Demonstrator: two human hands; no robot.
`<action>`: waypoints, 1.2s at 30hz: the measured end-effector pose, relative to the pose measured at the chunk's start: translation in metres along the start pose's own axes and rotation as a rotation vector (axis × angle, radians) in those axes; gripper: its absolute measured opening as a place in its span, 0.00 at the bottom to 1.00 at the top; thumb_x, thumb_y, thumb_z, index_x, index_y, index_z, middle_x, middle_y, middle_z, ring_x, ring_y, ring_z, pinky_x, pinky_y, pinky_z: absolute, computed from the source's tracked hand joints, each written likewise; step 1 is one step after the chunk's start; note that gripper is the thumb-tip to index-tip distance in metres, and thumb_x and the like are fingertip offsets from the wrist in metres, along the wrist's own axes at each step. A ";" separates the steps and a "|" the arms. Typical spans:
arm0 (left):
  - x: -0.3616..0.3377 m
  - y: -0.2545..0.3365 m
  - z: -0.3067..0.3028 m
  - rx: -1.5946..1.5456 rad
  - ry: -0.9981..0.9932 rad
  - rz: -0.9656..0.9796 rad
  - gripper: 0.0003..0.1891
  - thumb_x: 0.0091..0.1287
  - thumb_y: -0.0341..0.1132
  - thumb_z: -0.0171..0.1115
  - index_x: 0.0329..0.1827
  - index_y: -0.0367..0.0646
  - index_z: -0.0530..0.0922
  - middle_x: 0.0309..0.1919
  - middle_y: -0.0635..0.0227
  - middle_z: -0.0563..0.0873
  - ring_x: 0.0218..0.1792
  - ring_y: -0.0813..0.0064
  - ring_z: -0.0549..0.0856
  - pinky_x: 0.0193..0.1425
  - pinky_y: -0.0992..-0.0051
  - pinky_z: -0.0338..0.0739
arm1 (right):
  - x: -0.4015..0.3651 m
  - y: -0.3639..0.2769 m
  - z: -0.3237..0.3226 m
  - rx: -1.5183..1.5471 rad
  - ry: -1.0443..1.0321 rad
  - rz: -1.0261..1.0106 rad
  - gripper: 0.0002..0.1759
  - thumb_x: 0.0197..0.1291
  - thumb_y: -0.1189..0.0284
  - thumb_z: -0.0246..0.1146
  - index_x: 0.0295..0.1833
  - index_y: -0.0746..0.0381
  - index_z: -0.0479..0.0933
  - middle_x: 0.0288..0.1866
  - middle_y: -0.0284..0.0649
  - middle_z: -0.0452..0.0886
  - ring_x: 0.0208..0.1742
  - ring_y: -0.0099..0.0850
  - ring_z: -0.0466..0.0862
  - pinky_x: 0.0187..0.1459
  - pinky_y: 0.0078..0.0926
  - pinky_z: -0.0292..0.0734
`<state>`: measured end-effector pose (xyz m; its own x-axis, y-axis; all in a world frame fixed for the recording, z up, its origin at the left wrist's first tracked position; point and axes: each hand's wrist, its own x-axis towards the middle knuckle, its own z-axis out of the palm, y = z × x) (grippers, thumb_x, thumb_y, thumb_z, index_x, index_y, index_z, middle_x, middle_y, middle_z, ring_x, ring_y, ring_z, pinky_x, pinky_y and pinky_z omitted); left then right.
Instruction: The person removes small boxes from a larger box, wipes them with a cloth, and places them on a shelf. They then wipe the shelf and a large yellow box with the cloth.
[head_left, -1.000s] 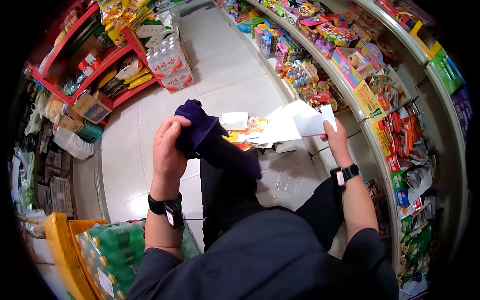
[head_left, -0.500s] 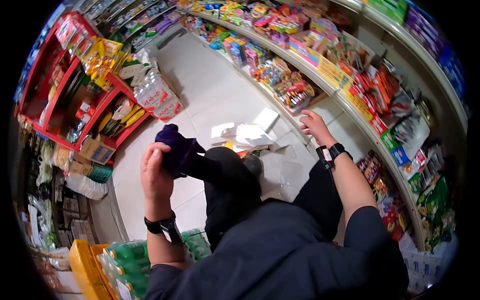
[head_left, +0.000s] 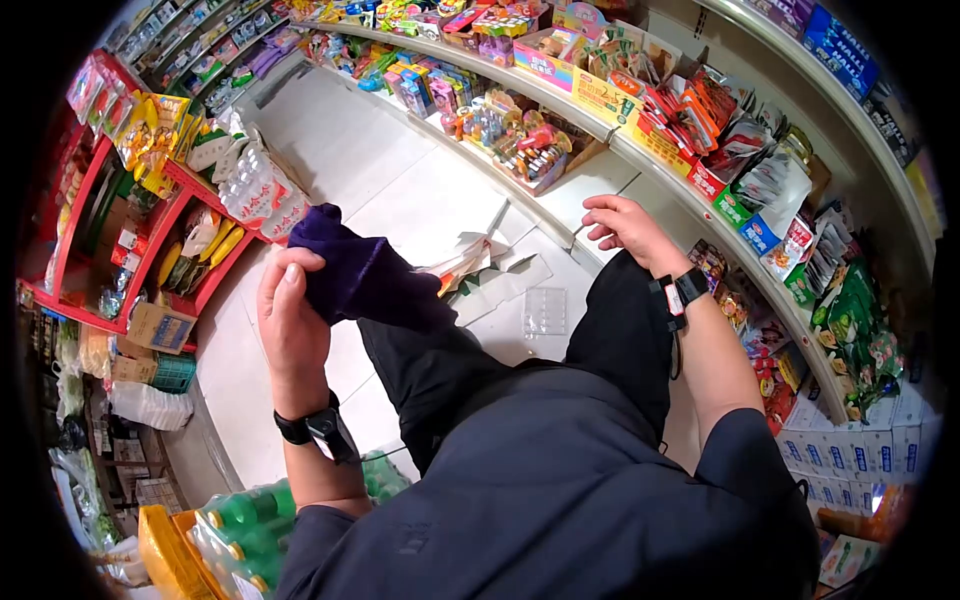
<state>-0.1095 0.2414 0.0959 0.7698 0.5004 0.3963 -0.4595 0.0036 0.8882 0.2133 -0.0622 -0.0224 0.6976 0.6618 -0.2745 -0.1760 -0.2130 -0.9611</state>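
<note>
A dark purple cloth (head_left: 360,272) hangs from my left hand (head_left: 292,315), pinched between thumb and fingers, its free end drooping to the right over my knee. My right hand (head_left: 622,230) is held out in the air above the floor near the lower shelf, palm down, fingers loosely bent and apart, holding nothing. Beyond my knees, torn cardboard pieces (head_left: 505,290) and a clear plastic tray (head_left: 545,311) lie on the tiled floor.
On the right, curved shelves (head_left: 655,160) carry packaged snacks. To the left stands a red rack (head_left: 180,200) beside wrapped white bottles (head_left: 262,195). Green bottles in plastic wrap (head_left: 240,525) and a yellow box (head_left: 168,552) are close at my left elbow.
The view has shifted, and my body sits more upright. My left hand still grips the cloth, which now hangs more spread out. My right hand stays empty, its fingers a little more bent.
</note>
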 end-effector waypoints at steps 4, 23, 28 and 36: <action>-0.014 0.001 -0.026 -0.040 0.020 0.045 0.11 0.75 0.37 0.51 0.45 0.37 0.75 0.48 0.60 0.80 0.53 0.69 0.80 0.62 0.69 0.74 | 0.000 -0.010 0.028 -0.075 -0.027 0.019 0.22 0.68 0.64 0.60 0.63 0.63 0.73 0.48 0.35 0.81 0.40 0.22 0.82 0.38 0.21 0.79; -0.045 0.027 -0.033 -0.053 0.072 0.081 0.11 0.73 0.36 0.53 0.45 0.37 0.78 0.46 0.64 0.82 0.50 0.73 0.81 0.60 0.73 0.73 | -0.004 -0.017 0.141 -0.276 -0.344 0.079 0.21 0.65 0.66 0.63 0.60 0.63 0.76 0.45 0.35 0.84 0.38 0.21 0.83 0.37 0.19 0.79; -0.046 0.055 -0.002 -0.083 -0.005 0.096 0.12 0.74 0.36 0.51 0.49 0.35 0.77 0.49 0.61 0.82 0.53 0.72 0.81 0.62 0.71 0.73 | -0.013 -0.013 0.165 -0.275 -0.491 0.008 0.21 0.65 0.64 0.63 0.60 0.62 0.77 0.43 0.30 0.82 0.37 0.19 0.81 0.34 0.19 0.77; -0.017 0.056 0.059 -0.213 -0.139 0.102 0.17 0.74 0.37 0.51 0.56 0.31 0.74 0.55 0.53 0.81 0.57 0.63 0.82 0.66 0.66 0.73 | -0.056 -0.026 0.173 -0.214 -0.679 -0.410 0.38 0.58 0.73 0.68 0.74 0.62 0.64 0.65 0.38 0.73 0.46 0.27 0.80 0.50 0.26 0.79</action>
<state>-0.1223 0.1824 0.1524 0.7611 0.3841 0.5226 -0.6096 0.1485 0.7787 0.0585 0.0305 0.0120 0.0934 0.9931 0.0713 0.1851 0.0531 -0.9813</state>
